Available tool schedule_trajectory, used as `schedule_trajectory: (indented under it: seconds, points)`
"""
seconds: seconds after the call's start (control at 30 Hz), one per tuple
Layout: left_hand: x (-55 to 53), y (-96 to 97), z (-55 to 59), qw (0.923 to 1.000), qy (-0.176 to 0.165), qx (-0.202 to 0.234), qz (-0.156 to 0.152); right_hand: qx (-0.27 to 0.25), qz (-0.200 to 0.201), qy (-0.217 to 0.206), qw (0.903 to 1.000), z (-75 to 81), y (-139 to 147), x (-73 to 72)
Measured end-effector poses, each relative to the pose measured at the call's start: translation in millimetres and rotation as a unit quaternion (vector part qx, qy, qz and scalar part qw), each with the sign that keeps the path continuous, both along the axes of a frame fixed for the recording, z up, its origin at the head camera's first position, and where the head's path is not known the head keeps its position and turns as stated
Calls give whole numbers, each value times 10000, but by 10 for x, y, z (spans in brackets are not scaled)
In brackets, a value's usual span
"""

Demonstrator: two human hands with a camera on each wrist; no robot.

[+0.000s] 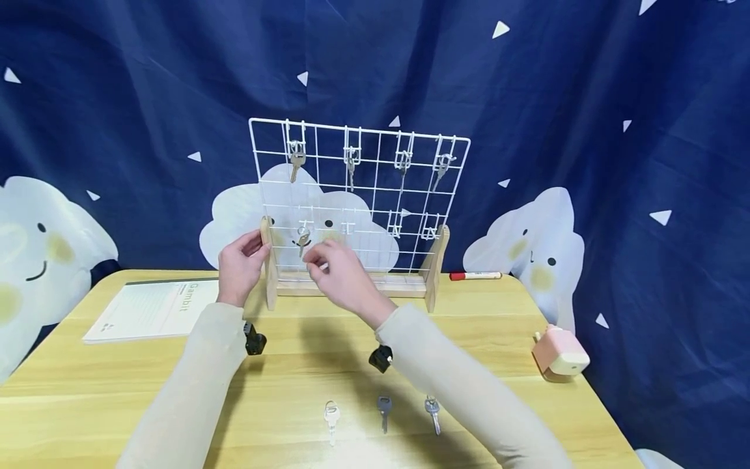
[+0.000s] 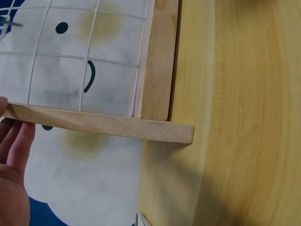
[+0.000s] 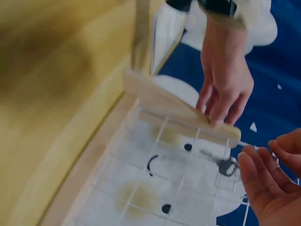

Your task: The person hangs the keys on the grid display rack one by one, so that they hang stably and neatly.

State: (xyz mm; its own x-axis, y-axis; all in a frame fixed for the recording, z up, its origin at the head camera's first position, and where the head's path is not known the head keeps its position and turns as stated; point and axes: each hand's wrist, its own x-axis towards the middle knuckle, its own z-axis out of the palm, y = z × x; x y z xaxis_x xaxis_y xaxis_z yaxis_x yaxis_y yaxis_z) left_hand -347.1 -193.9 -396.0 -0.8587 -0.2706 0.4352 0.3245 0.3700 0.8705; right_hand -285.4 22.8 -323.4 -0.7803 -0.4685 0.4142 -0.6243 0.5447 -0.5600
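Observation:
A white wire grid rack stands on wooden supports. My left hand grips its left wooden upright; in the left wrist view, fingers lie along the back of that upright. Just right of a key on the lower left hook is my right hand. Its fingers are loosely bent; in the right wrist view, thumb and fingers are apart beside the hanging key, with nothing seen held between them. Along the upper row hang several keys, among them a brass-coloured one.
Three loose keys lie at the table's front: a left one, a middle one and a right one. A notebook is at left. On the right are a red-capped marker and a pink and cream box-shaped object.

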Motion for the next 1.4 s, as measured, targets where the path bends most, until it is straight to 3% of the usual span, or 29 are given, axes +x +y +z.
schedule_trajectory:
  seconds: [0.2,0.37,0.73,1.03,1.4]
  points:
    - [3,-13,-1,9998,-172,-15,73,355,450,-447,9974,-160,138,230]
    - [-11,-10,-6,9999,-122,-56,87,625,660,-868,9921,-224,270,382]
    - [2,9,31,9994,-289,-134,104,1062,1094,-1610,9751,-450,527,592]
    - [6,10,38,9990,-375,-165,154,1384,1528,-1965,9586,-678,634,693]
    - [-15,10,9,9991,-288,-247,208,1629,1865,-1824,9515,-982,627,683]
